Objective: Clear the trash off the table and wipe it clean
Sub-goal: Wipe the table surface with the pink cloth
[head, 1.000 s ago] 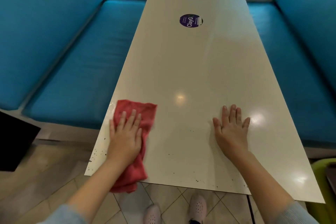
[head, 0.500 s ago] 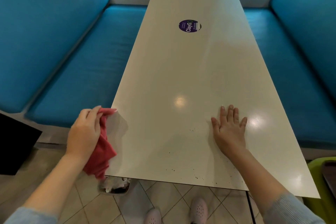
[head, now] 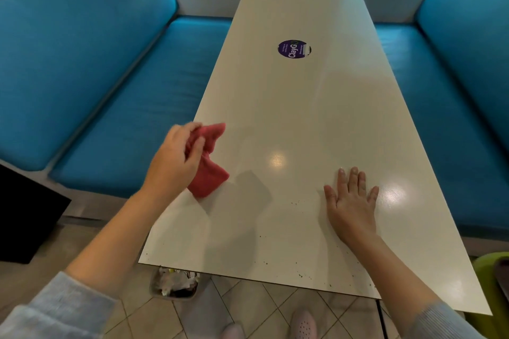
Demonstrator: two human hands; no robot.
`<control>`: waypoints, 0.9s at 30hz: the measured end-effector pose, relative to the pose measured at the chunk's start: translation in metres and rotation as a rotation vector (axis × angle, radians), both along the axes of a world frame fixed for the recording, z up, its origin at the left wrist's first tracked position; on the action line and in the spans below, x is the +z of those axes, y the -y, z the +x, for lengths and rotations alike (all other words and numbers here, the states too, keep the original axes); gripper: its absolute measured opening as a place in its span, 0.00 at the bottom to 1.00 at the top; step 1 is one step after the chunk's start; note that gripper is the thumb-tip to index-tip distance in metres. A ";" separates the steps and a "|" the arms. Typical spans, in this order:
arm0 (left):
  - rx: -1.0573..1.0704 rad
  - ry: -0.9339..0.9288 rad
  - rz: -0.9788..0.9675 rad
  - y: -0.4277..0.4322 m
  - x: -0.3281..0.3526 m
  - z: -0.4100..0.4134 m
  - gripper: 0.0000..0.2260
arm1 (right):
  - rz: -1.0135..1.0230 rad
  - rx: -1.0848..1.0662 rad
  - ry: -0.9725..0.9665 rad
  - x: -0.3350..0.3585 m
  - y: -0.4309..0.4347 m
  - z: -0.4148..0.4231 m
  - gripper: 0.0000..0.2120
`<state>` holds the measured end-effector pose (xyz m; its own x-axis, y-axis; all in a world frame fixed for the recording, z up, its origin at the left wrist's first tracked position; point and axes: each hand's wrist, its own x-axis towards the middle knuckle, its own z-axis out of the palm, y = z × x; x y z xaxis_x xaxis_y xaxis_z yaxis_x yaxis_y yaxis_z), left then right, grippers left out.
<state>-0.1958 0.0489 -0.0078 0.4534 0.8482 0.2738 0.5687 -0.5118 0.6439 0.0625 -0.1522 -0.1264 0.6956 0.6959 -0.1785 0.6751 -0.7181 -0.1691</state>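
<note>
Head view is showing the red cloth bunched up and hanging from the left grip, whose fingers and thumb are pinching its upper part. The cloth is hanging over the left edge of the desk, in the near half, and is throwing a shadow onto the surface to its right. Whether its lower corner is touching the desk cannot be told. The right grip is lying released, palm down with fingers straight and spread, pressing on the near right part of the desk, well apart from the cloth. Dark specks are lying scattered along the near edge. A round purple sticker is sitting further up the middle. Under the near left corner a small bin of crumpled trash is standing on the tiled floor, near the person's pale shoes. Blue benches are flanking the desk on both sides.
</note>
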 end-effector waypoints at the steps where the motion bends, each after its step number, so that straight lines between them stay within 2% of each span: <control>1: -0.035 -0.035 -0.049 0.007 -0.010 -0.004 0.14 | -0.001 0.000 0.003 0.000 0.000 0.000 0.30; 4: -0.100 -0.235 -0.166 0.030 -0.041 -0.023 0.16 | -0.001 -0.002 0.010 -0.001 -0.001 0.000 0.30; 7: -0.129 -0.455 0.068 0.045 -0.057 -0.040 0.19 | -0.001 -0.004 0.006 0.000 -0.001 0.000 0.30; 9: -0.103 -0.489 0.169 0.049 -0.065 -0.042 0.21 | -0.006 -0.008 0.008 0.000 -0.001 -0.001 0.30; 12: -0.125 -0.553 -0.011 0.061 -0.081 -0.034 0.32 | -0.012 -0.009 0.014 0.000 -0.001 -0.001 0.30; 13: -0.155 -0.581 -0.018 0.068 -0.089 -0.030 0.33 | -0.010 -0.008 0.012 0.000 -0.001 -0.001 0.30; 16: -0.292 -0.656 0.096 0.093 -0.105 -0.016 0.28 | -0.004 -0.008 0.006 0.001 -0.001 -0.002 0.30; 21: -0.489 -0.561 0.198 0.114 -0.105 0.027 0.24 | -0.022 -0.008 -0.001 0.001 -0.002 -0.001 0.30; 24: -0.642 -0.623 0.306 0.111 -0.101 0.060 0.22 | -0.024 -0.011 -0.006 0.001 -0.003 0.001 0.29; 27: -0.612 -0.717 0.307 0.090 -0.100 0.090 0.22 | -0.026 -0.011 -0.002 0.001 -0.004 0.002 0.29</control>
